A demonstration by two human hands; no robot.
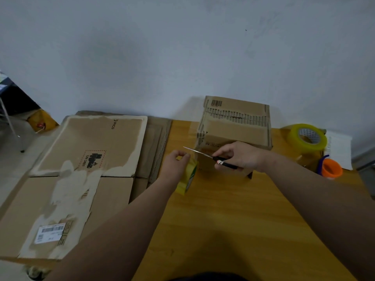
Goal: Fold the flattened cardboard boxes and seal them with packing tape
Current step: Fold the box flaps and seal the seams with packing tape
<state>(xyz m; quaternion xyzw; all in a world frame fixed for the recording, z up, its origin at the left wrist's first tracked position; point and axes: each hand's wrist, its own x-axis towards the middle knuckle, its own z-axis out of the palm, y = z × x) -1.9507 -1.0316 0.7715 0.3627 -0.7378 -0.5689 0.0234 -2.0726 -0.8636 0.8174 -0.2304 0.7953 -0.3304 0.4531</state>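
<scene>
A folded cardboard box (235,126) stands on the wooden table (233,216) near the wall. My left hand (176,165) grips a yellow roll of packing tape (187,179) just left of the box, fingers pinching at the top. My right hand (239,156) holds a black-handled knife (205,154) in front of the box, with the thin blade pointing left toward my left hand. To the left, a stack of flattened cardboard boxes (81,169) lies spread out, the top one torn and bearing a label.
A second, larger roll of yellowish tape (308,137) sits at the table's right rear. An orange cup-like object (331,169) and a blue item stand beside it, with white paper (338,149) behind. A chair leg (10,122) shows at far left.
</scene>
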